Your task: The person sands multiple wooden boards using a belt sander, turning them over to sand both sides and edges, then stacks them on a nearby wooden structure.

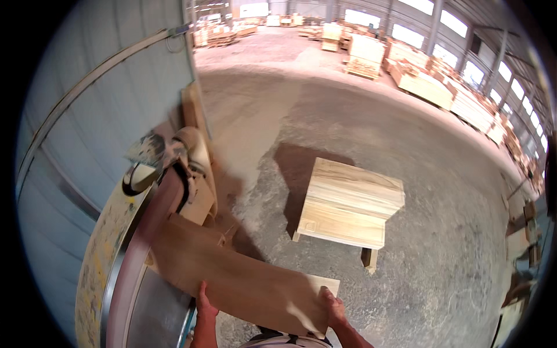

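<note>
A long wooden board [249, 281] lies across the front of me, held by both hands. My left hand [207, 303] grips its near edge around the middle, thumb up and the other fingers hidden beneath. My right hand [332, 308] is closed on the board's right end, thumb on top. At its left end the board reaches the reddish abrasive belt [129, 284] of a belt sander [96, 267]; whether it presses on the belt I cannot tell.
A low stack of pale boards [351, 203] rests on wooden supports on the concrete floor [441, 255]. Beyond the sander stands a blue-grey metal wall [69, 145]. Piles of timber [365, 55] line the far side, and more wood pieces [519, 243] lie along the right edge.
</note>
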`<action>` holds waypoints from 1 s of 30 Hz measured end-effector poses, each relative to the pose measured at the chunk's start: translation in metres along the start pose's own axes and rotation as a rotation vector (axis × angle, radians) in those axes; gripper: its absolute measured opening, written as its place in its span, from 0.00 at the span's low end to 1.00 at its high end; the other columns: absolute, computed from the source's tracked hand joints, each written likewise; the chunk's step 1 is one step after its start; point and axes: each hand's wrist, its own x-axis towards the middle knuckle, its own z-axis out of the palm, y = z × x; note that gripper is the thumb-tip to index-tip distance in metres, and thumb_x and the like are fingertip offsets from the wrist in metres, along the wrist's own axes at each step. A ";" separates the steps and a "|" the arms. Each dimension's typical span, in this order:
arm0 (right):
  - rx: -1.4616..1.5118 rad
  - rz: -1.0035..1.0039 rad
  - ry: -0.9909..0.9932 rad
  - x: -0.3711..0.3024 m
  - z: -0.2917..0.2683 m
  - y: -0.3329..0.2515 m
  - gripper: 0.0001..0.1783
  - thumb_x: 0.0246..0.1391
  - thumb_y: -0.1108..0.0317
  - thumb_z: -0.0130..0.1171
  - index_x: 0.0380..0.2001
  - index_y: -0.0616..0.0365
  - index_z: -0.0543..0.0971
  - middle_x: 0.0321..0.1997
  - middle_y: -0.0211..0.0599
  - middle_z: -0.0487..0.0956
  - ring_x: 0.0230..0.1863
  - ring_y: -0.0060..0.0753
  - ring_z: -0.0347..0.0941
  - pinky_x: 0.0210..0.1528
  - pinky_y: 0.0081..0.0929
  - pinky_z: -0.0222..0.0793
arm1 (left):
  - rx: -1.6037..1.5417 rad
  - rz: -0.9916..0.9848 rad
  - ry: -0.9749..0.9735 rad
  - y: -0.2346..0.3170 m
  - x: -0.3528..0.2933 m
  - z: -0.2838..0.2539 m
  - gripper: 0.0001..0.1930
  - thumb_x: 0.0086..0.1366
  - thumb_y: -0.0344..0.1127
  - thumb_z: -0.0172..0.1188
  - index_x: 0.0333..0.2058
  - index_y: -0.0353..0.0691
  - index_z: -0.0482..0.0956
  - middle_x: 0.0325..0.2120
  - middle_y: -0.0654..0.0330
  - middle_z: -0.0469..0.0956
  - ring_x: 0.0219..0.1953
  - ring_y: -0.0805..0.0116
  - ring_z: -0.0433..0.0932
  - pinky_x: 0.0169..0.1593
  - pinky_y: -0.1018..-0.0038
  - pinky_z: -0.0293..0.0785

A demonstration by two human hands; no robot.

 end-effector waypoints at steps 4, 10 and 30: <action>-0.059 -0.033 0.060 -0.011 0.004 -0.009 0.22 0.53 0.51 0.55 0.36 0.62 0.77 0.32 0.29 0.75 0.31 0.21 0.69 0.32 0.22 0.67 | 0.044 -0.053 0.010 0.001 -0.001 0.006 0.31 0.54 0.53 0.59 0.52 0.42 0.65 0.50 0.59 0.68 0.52 0.57 0.65 0.53 0.60 0.63; 0.001 -0.300 0.109 0.018 -0.018 0.004 0.21 0.57 0.52 0.49 0.22 0.58 0.75 0.18 0.22 0.71 0.20 0.17 0.64 0.20 0.22 0.59 | 0.080 0.073 -0.146 0.022 -0.048 0.062 0.31 0.57 0.54 0.56 0.54 0.42 0.63 0.52 0.60 0.67 0.53 0.58 0.65 0.55 0.61 0.61; 0.624 -0.486 -0.251 -0.024 0.063 -0.145 0.32 0.60 0.43 0.33 0.56 0.59 0.61 0.56 0.38 0.66 0.56 0.37 0.60 0.58 0.35 0.52 | 1.354 0.484 -0.502 -0.016 -0.111 0.159 0.18 0.50 0.37 0.66 0.38 0.33 0.76 0.28 0.56 0.80 0.31 0.70 0.77 0.35 0.71 0.73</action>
